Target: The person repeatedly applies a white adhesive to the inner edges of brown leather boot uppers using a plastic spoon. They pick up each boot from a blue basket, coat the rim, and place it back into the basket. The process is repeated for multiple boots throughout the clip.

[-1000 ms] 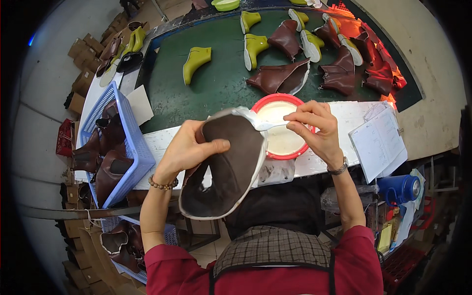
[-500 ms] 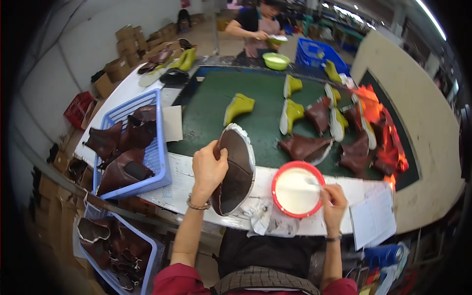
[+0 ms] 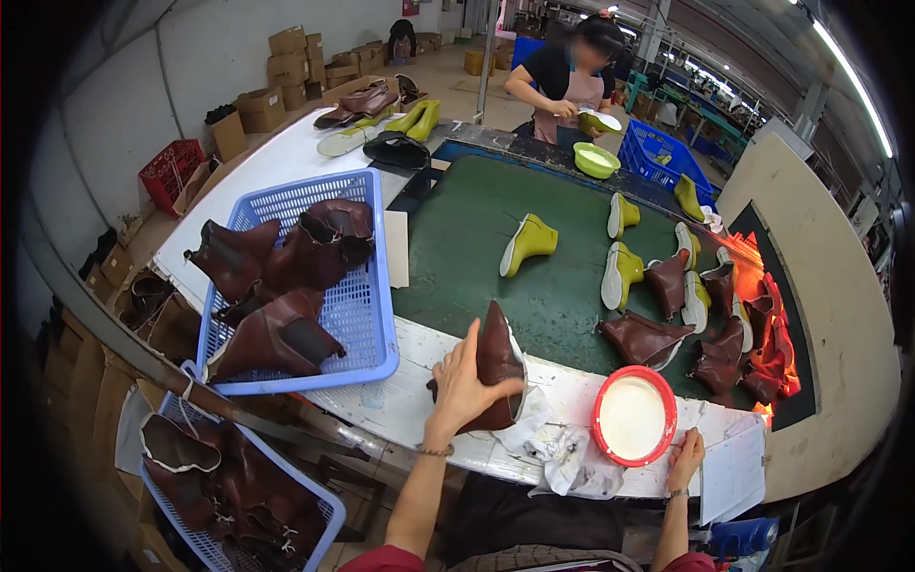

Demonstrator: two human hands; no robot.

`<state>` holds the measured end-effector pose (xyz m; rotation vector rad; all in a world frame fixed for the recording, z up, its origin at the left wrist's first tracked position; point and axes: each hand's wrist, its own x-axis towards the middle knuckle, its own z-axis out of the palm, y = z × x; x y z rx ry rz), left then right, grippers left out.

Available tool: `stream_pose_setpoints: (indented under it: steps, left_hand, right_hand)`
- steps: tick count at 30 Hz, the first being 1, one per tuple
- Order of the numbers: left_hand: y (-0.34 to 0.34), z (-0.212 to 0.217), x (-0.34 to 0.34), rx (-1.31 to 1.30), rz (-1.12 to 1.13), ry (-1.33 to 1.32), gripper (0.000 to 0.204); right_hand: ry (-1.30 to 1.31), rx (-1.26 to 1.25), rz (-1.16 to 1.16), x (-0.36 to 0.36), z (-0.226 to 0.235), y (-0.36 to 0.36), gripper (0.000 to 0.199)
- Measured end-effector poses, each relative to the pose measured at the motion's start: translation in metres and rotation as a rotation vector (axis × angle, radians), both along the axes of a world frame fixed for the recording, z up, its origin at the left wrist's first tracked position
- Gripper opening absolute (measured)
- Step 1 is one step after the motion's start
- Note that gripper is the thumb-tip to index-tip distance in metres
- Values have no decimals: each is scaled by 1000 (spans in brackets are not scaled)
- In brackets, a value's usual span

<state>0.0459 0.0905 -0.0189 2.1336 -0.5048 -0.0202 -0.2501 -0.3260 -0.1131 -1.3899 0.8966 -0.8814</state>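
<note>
Since the earlier frame, the brown boot upper (image 3: 494,357) has gone from a pinched hold to a pose with its white-edged opening turned right, and the right hand (image 3: 686,460) has shifted from over the red-rimmed bowl (image 3: 670,415) to beyond its right side. What counts most is how the upper lies from the left hand (image 3: 462,386): immediately right of the palm, at the centre of the frame, with its long axis running up and down and its narrow tip pointing toward the top. That left grip is spread wide, fingers along the upper's left side and thumb across its lower part; whether they press on it I cannot tell. Of the two, the left hand is plainly nearer; the right has the bowl between it and the upper, its fingers curled narrow, and I cannot tell whether they hold anything. Beneath runs the white worktop (image 3: 405,348), its near edge slanting down toward the lower right. To the left, the blue basket (image 3: 386,315) bounds movement; to the lower right, crumpled cloth (image 3: 567,453) lies close. Most room seems to be upward, over the green surface (image 3: 457,257), toward a yellow-green boot (image 3: 530,245).
</note>
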Motion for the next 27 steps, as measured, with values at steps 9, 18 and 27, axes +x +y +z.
stream_pose_setpoints:
  steps: [9, 18, 27]
  left_hand:
    - [55, -20, -39, 344, -130, -117, 135]
    - [10, -45, -33, 88, 43, -296, 88]
    - [-4, -16, -74, -227, 204, -373, 50]
  right_hand:
    - [-29, -29, -52, 5, 2, 11, 27]
    - [-7, 12, 54, -13, 16, 7, 24]
    - [453, -824, 239, -22, 108, 47, 11]
